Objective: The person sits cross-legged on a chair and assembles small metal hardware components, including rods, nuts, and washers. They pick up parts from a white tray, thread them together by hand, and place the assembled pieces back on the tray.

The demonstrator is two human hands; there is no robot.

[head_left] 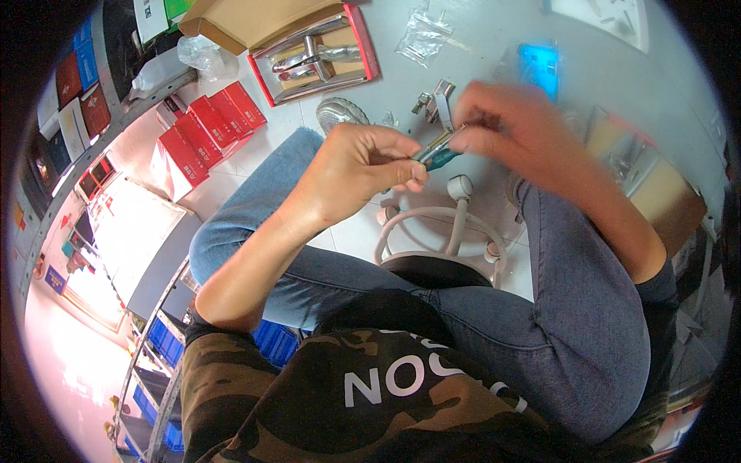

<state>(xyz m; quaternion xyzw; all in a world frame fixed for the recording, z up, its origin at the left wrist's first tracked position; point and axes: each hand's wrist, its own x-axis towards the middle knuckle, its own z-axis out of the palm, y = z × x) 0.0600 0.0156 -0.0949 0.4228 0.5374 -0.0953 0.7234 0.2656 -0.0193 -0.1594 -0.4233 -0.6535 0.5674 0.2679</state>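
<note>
My left hand (351, 166) pinches a small slim metal cylinder (436, 147) between thumb and fingers, held above my lap and the floor. A teal piece (444, 160) shows just under the cylinder; whether they are joined I cannot tell. At the cylinder's far end my right hand (505, 119), smeared by motion, has its thumb and fingers drawn together. What sits between those fingertips is hidden. Just beyond the hands, a chrome fitting (427, 104) resembling a tap part lies near the right fingers.
An opened red-edged box (370, 46) with chrome tap parts lies ahead on the left. Red cartons (189, 147) stand at left. A clear plastic bag (423, 37) lies ahead. A stool's pale ring base (394, 231) is between my legs; another carton (664, 201) stands at right.
</note>
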